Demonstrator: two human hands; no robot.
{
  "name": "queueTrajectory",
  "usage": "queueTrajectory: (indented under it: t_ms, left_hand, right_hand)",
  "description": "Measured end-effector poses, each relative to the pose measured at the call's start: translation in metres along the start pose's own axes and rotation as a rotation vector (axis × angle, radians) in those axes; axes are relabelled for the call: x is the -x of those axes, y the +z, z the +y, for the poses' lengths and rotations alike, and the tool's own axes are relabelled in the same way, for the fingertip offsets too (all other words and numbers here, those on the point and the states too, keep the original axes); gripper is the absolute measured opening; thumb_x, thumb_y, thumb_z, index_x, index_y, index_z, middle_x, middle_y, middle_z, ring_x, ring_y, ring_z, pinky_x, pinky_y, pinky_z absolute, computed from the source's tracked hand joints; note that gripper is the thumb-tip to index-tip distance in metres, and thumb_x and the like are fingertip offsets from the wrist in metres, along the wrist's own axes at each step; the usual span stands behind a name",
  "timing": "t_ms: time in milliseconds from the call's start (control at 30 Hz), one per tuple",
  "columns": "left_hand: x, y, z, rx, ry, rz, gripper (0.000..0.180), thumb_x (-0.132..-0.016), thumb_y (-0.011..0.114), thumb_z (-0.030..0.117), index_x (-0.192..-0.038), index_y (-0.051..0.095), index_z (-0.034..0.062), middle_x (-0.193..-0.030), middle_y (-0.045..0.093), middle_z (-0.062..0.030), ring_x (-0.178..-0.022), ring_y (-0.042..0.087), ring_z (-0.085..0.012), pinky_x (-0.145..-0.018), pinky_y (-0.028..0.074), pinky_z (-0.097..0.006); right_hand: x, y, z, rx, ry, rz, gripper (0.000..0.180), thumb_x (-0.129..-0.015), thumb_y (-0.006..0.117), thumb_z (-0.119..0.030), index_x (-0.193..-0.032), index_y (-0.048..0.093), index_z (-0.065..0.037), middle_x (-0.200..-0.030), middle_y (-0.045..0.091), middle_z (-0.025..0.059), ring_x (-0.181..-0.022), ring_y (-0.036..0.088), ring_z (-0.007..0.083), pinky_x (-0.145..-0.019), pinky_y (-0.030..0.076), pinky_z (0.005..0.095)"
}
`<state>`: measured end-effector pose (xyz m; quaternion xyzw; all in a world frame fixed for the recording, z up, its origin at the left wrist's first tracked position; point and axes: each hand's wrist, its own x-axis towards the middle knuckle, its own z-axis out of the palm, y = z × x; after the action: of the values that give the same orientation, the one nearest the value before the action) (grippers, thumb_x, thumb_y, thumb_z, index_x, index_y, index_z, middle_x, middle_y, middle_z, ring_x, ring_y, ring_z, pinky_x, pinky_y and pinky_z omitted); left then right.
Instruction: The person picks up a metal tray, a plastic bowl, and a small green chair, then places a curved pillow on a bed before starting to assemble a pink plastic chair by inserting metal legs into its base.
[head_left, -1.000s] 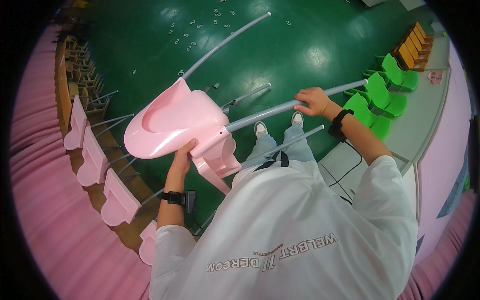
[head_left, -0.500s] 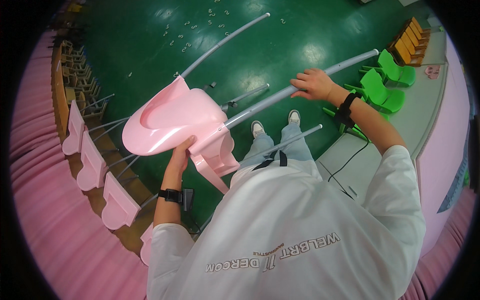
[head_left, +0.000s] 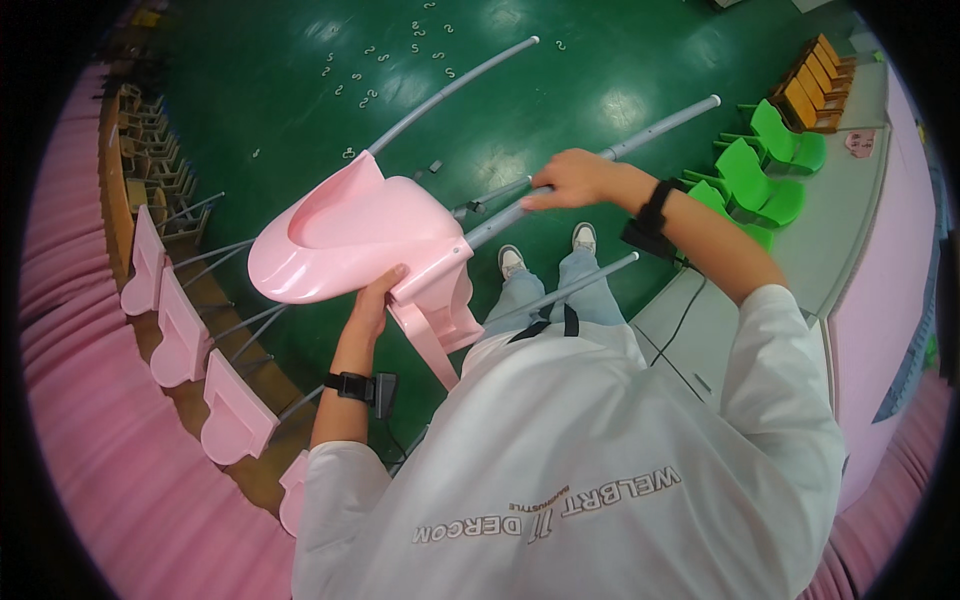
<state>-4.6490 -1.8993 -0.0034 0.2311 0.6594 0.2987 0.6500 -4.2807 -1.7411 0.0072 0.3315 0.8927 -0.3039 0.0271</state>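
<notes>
In front of me I hold a pink plastic high chair [head_left: 385,235] tipped on its side, its grey tube legs pointing to the upper right. My left hand [head_left: 375,298] is closed on the edge of the pink seat, thumb on top. My right hand [head_left: 578,180] wraps round one grey leg [head_left: 660,128], roughly midway between the seat and the leg's white-capped end. A second leg [head_left: 450,90] reaches up and away from the seat. Two more legs pass below, partly behind my right hand and against my clothes.
Similar pink high chairs [head_left: 235,410] with grey legs line the left side, before pink curtain fabric [head_left: 90,350]. Green chairs [head_left: 765,185] and stacked wooden chairs [head_left: 815,85] stand right, by a grey-white cabinet [head_left: 845,220]. Small S-shaped pieces [head_left: 415,48] lie scattered on the green floor.
My right hand has slid down the leg toward the seat. The high chair has shifted slightly, and my left hand keeps its hold.
</notes>
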Motion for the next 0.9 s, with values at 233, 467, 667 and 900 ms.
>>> queueTrajectory:
  t_ms: [233, 467, 667, 900]
  left_hand:
    - [0.008, 0.012, 0.011, 0.049, 0.016, 0.027, 0.038, -0.075, 0.072, 0.029, -0.099, 0.064, 0.0008, -0.089, 0.061, -0.0040, -0.080, 0.054, -0.0134, -0.068, 0.041, -0.024]
    - [0.015, 0.013, 0.016, 0.044, 0.014, 0.016, 0.041, -0.075, 0.073, 0.028, -0.101, 0.063, -0.0013, -0.092, 0.061, -0.0062, -0.083, 0.055, -0.0149, -0.071, 0.044, -0.026]
    - [0.020, 0.021, 0.018, 0.087, 0.032, 0.054, 0.037, -0.077, 0.070, 0.033, -0.098, 0.065, 0.0034, -0.090, 0.061, -0.0029, -0.081, 0.053, -0.0120, -0.069, 0.040, -0.025]
    - [0.023, 0.023, 0.026, 0.072, 0.021, 0.033, 0.056, -0.074, 0.073, 0.025, -0.116, 0.053, -0.0067, -0.107, 0.058, -0.0143, -0.093, 0.057, -0.0214, -0.080, 0.047, -0.030]
  right_hand:
    - [-0.057, 0.004, -0.052, -0.428, 0.139, -0.583, 0.074, -0.082, 0.040, -0.072, -0.074, 0.067, -0.004, -0.055, 0.053, 0.0055, -0.049, 0.051, 0.0178, -0.048, 0.041, 0.0320]
    - [-0.059, 0.021, -0.038, -0.612, -0.055, -0.591, 0.061, -0.086, 0.048, -0.062, -0.075, 0.064, -0.004, -0.055, 0.048, 0.0026, -0.047, 0.042, 0.0135, -0.044, 0.035, 0.0292]
    - [-0.062, 0.024, -0.045, -0.552, -0.015, -0.539, 0.061, -0.087, 0.047, -0.061, -0.067, 0.060, -0.005, -0.054, 0.046, 0.0017, -0.046, 0.042, 0.0133, -0.044, 0.034, 0.0294]
    - [-0.078, 0.027, -0.060, -0.655, 0.075, -0.736, 0.063, -0.090, 0.040, -0.063, -0.076, 0.062, -0.006, -0.055, 0.046, -0.0021, -0.048, 0.040, 0.0106, -0.042, 0.030, 0.0265]
